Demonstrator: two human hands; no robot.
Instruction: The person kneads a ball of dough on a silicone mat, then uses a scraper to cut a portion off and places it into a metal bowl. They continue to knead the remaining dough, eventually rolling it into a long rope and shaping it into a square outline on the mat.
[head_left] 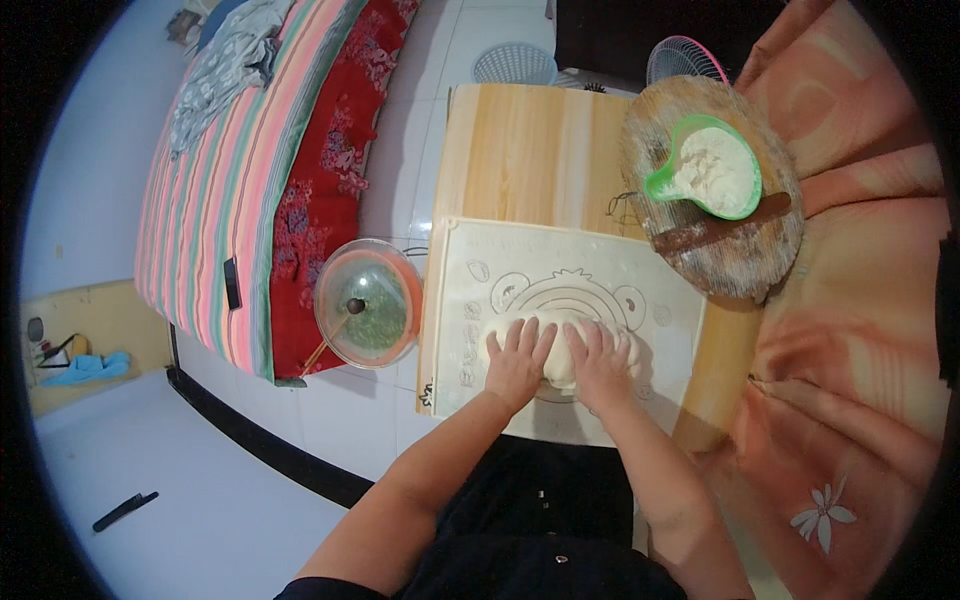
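Observation:
A pale lump of dough (557,368) lies on a cream kneading mat (600,250) printed with a cartoon animal outline. My left hand (517,362) presses on the dough's left part, fingers spread and pointing away from me. On its right part rests my right hand (603,372), also with fingers apart and laid over the top. The two hands sit close together with a strip of dough showing between them. Much of the dough's near side is hidden under my palms.
The mat lies on a wooden table (520,140). At the far right, a round wooden board (690,240) bears a green scoop-shaped bowl (662,184) of white flour (718,168). Left of the table stands a bowl with a clear lid (345,285) over something green, beside a striped bed (215,200).

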